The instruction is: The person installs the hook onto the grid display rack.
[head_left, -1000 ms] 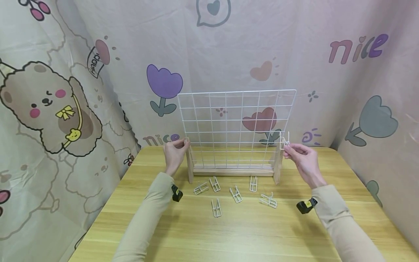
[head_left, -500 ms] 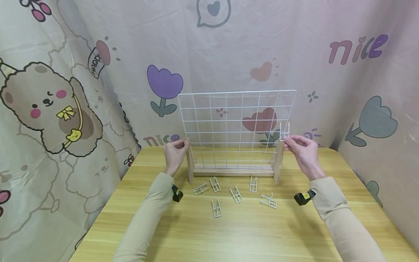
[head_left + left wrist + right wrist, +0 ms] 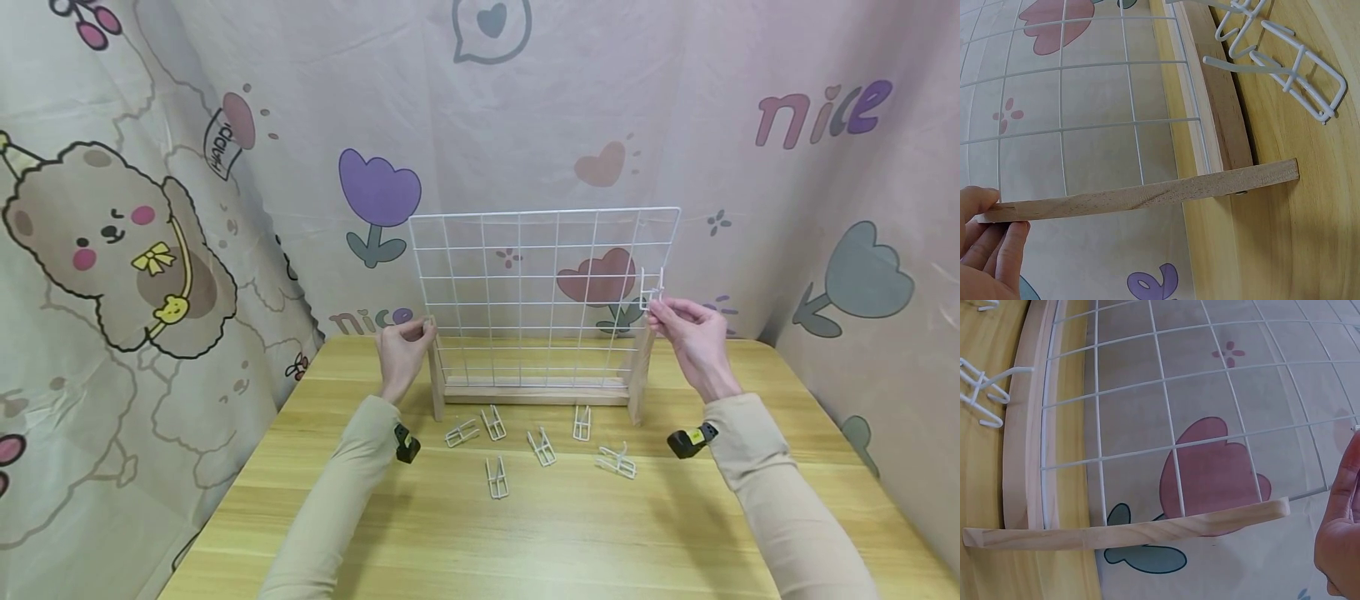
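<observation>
A white wire grid panel (image 3: 520,276) leans back in a wooden stand (image 3: 536,392). My left hand (image 3: 402,354) pinches the top of the stand's left upright (image 3: 1129,199), thumb on one face and fingers on the other, as the left wrist view shows. Between thumb and fingertips, my right hand (image 3: 693,342) holds a white wire hook (image 3: 642,292) by its lower end. That hook is upright and overlaps the grid's right edge, above the right upright (image 3: 1147,536). In the right wrist view it is nearly all hidden, with the hand (image 3: 1344,531) at the frame's edge.
Several more white wire hooks lie scattered on the wooden table (image 3: 525,542) before the stand, among them one at the front (image 3: 497,478) and one at the right (image 3: 617,462). A patterned curtain (image 3: 300,100) hangs behind the table and along its sides.
My right hand has raised the hook along the grid's right edge, from beside the right upright to above it. The left hand has stayed on the left upright.
</observation>
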{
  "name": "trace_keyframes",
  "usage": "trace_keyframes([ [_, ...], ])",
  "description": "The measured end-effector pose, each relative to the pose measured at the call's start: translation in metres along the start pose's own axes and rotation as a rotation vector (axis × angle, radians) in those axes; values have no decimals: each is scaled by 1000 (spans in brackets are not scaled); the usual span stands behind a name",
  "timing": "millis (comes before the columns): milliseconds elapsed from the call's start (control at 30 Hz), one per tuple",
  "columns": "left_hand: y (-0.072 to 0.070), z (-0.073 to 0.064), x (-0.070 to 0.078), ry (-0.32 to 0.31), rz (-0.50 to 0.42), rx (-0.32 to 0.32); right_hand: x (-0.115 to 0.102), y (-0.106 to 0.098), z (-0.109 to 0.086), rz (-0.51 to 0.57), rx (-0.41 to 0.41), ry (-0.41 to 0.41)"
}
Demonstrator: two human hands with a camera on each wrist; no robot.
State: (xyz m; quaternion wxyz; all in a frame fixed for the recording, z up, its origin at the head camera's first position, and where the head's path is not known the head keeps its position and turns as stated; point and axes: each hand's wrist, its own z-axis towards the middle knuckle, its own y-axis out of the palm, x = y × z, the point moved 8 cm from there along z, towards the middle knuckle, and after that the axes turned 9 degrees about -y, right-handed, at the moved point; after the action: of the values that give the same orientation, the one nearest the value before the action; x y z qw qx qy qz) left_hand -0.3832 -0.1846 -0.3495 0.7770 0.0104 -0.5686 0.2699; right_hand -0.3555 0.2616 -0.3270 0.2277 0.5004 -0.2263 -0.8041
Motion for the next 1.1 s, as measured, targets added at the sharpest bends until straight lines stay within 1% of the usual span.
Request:
trace_keyframes([
  [367, 0, 0, 0, 3, 6, 5, 1, 1, 5, 31, 45, 12],
  [533, 0, 0, 0, 0, 6, 6, 1, 2, 6, 26, 52, 14],
  [767, -1, 0, 2, 21, 13, 19, 4, 2, 6, 23, 54, 21],
  [1100, 0, 1, 0, 17, 17, 22, 8, -2, 4, 22, 61, 34],
])
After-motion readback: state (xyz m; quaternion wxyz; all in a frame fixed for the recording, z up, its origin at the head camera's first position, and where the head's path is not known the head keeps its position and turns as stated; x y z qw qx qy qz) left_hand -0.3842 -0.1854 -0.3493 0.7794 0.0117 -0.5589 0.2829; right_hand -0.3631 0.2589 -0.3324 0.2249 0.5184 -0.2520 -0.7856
